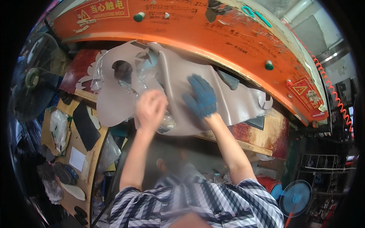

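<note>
A mauve-brown, leather-like sheet (182, 72) lies rumpled over the work table, with a raised fold down its middle. Its left part (109, 89) has a large cut-out hole, and ragged cut edges show at the far left. My right hand (201, 97), in a blue knitted glove, rests on the sheet right of the fold with its fingers extended. Bare and smeared by motion, my left hand (151, 108) is over the sheet left of the fold; whether its fingers hold anything is unclear. Clear plastic film (167, 123) shows beside that hand.
An orange machine beam (178, 24) with green buttons spans the far side above the table (247, 135). Green-handled scissors (256, 16) lie on top of it. At left stand a large dark fan (33, 78) and a side bench (89, 167) with shoes. A blue fan (295, 198) stands lower right.
</note>
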`<action>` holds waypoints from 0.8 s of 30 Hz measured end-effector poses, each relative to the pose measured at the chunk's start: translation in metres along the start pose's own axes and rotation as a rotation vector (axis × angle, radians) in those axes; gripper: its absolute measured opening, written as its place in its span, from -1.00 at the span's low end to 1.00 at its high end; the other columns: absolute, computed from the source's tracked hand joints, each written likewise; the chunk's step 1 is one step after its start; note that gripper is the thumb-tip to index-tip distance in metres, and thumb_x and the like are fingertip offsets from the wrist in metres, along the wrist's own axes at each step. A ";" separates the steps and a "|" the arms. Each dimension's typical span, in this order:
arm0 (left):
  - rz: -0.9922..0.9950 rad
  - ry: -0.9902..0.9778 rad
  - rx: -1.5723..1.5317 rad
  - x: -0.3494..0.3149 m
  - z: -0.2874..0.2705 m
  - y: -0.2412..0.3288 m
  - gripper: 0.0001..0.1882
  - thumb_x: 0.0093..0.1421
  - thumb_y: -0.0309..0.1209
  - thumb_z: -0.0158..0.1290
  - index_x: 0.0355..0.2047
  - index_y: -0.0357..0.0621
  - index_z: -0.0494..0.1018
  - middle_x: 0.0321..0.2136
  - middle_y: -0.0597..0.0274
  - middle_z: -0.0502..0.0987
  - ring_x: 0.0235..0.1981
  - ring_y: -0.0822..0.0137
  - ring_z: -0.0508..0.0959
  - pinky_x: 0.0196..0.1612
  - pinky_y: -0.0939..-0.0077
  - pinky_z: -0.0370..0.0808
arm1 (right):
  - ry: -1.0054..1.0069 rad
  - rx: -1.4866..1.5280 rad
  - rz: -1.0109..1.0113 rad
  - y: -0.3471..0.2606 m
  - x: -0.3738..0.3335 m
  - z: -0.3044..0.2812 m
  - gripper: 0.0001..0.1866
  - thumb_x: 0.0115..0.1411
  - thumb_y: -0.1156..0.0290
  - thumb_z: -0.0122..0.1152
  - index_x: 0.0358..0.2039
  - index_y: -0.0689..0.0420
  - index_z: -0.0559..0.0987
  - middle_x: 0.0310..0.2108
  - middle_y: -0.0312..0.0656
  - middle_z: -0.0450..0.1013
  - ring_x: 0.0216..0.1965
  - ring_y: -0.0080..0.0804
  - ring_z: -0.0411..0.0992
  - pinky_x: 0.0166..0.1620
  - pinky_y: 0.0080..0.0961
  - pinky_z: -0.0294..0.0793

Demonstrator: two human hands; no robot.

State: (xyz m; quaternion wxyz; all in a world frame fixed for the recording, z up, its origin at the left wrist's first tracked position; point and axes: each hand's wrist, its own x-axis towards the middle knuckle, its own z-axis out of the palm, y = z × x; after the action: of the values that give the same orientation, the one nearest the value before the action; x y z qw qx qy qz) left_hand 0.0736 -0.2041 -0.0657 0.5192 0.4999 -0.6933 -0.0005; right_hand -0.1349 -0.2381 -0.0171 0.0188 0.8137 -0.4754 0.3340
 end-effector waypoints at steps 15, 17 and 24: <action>-0.295 -0.381 0.336 0.032 -0.060 -0.050 -0.70 0.12 -0.15 0.13 -0.35 -0.11 0.43 -0.25 0.20 0.47 -0.37 0.04 0.53 -0.31 0.21 0.44 | -0.600 -0.198 0.376 -0.004 0.119 0.098 -0.28 0.11 0.04 0.00 0.28 -0.02 0.20 0.30 -0.18 0.10 0.34 -0.12 -0.02 0.25 0.23 -0.07; -0.223 -0.394 0.302 0.029 -0.063 -0.032 -0.73 0.11 -0.19 0.14 -0.36 -0.11 0.43 -0.26 0.19 0.46 -0.38 0.04 0.52 -0.32 0.22 0.45 | -0.642 -0.196 0.427 -0.006 0.127 0.100 -0.29 0.14 -0.01 0.00 0.27 0.04 0.23 0.29 -0.11 0.10 0.34 -0.10 -0.03 0.24 0.19 -0.05; 0.019 -0.447 0.105 -0.041 -0.008 0.083 -0.35 -0.07 -0.11 0.28 0.02 -0.06 0.39 0.08 0.04 0.31 0.06 -0.08 0.36 0.01 0.12 0.36 | -0.250 -0.252 0.407 -0.005 0.114 0.103 -0.28 0.11 -0.08 0.01 0.16 0.16 0.33 -0.03 0.01 0.44 0.05 -0.05 0.38 0.11 -0.10 0.29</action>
State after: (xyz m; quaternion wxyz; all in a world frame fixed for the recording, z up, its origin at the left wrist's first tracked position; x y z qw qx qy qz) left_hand 0.0206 -0.1302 -0.0480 0.3261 0.5069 -0.7949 -0.0702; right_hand -0.0394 -0.3580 -0.0312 -0.0068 0.7275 -0.6657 0.1660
